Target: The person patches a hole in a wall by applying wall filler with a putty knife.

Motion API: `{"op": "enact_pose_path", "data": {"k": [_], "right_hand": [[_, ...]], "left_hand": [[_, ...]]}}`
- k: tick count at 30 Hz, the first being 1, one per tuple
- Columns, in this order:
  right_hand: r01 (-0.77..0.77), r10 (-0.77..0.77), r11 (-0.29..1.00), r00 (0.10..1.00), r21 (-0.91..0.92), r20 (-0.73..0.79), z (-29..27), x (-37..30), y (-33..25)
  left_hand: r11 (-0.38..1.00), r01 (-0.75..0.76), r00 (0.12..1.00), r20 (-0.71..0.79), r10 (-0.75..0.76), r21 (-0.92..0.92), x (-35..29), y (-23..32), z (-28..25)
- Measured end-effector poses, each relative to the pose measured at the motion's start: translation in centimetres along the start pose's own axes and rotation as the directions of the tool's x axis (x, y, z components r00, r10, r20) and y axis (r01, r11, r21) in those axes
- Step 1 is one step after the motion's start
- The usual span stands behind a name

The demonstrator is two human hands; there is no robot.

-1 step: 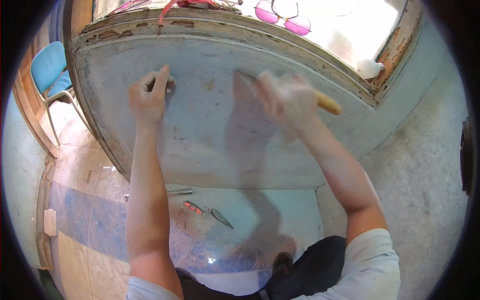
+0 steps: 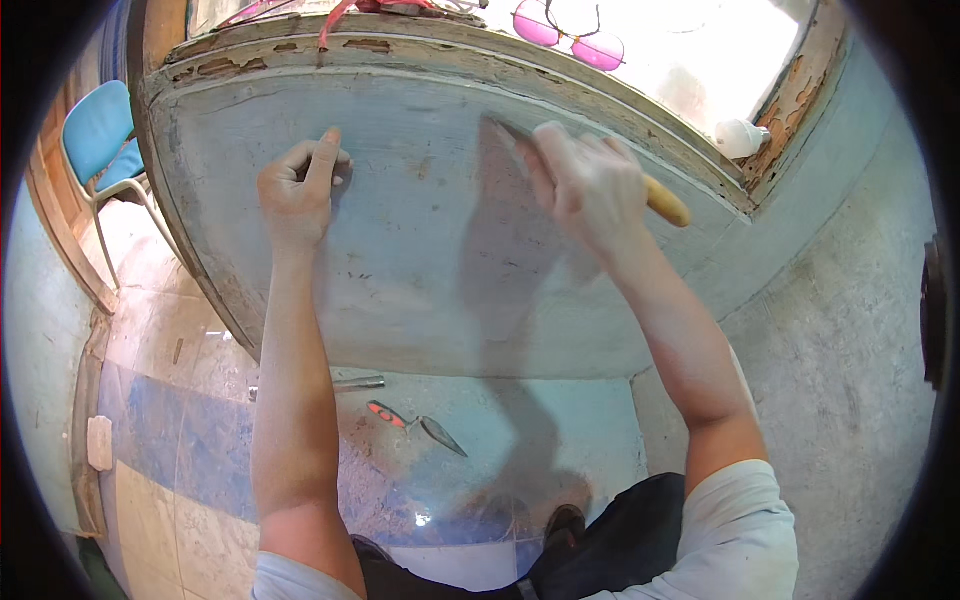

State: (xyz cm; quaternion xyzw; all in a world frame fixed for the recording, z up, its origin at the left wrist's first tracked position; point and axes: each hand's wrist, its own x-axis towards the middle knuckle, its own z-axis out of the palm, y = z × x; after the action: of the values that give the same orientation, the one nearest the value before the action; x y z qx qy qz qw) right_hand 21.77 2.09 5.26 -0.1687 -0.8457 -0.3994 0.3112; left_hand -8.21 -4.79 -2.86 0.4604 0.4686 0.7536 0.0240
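Observation:
My right hand (image 2: 585, 185) is wrapped round a tool with a yellow wooden handle (image 2: 667, 203), which sticks out on the right. Its thin dark blade (image 2: 512, 131) shows past my fingers, against the upper part of a grey-blue wall (image 2: 400, 240); the rest of the blade is hidden, so its exact kind is unclear. To the left, my left hand (image 2: 302, 188) rests at the same wall, fingers curled in and thumb pointing up. Nothing shows in it. The shadow of my right arm falls down the wall between both hands.
Above the wall runs a worn wooden window frame (image 2: 400, 58). Pink-lensed glasses (image 2: 568, 37) and a white bulb (image 2: 738, 138) lie on the sill. A small trowel (image 2: 438, 434) and a metal bar (image 2: 360, 383) lie on the dusty floor. A blue chair (image 2: 97, 130) stands left.
My right hand has shifted slightly right with the yellow-handled tool, and its blur has lessened. My left hand stays in place.

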Motion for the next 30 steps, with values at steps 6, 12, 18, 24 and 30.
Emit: {"op": "enact_pose_path", "data": {"k": [6, 12, 18, 24, 30], "right_hand": [[0.153, -0.156, 0.987, 0.986, 0.05, 0.058, 2.3, -2.2, -1.3], [-0.06, 0.063, 0.998, 0.994, 0.032, -0.095, -0.1, 1.2, -0.1], [0.032, -0.035, 0.997, 0.999, 0.065, 0.031, 0.4, 0.0, -1.0], [0.017, -0.018, 0.999, 0.999, 0.035, 0.029, 2.8, -3.1, -2.1], [0.019, -0.025, 0.997, 0.996, 0.07, 0.087, 0.5, -1.1, -1.8]], "left_hand": [[1.0, -0.007, 1.0, -0.022, 0.008, 0.023, 0.0, 0.4, -0.4], [1.0, -0.002, 1.0, -0.027, 0.002, 0.014, 0.1, 0.4, -0.2], [1.0, -0.008, 1.0, -0.023, 0.008, 0.026, -0.1, 0.0, -0.6], [0.999, -0.006, 1.0, -0.03, 0.007, 0.034, 0.0, 0.4, -0.1], [1.0, -0.006, 1.0, -0.02, 0.007, 0.021, -0.1, 0.6, -0.1]]}}
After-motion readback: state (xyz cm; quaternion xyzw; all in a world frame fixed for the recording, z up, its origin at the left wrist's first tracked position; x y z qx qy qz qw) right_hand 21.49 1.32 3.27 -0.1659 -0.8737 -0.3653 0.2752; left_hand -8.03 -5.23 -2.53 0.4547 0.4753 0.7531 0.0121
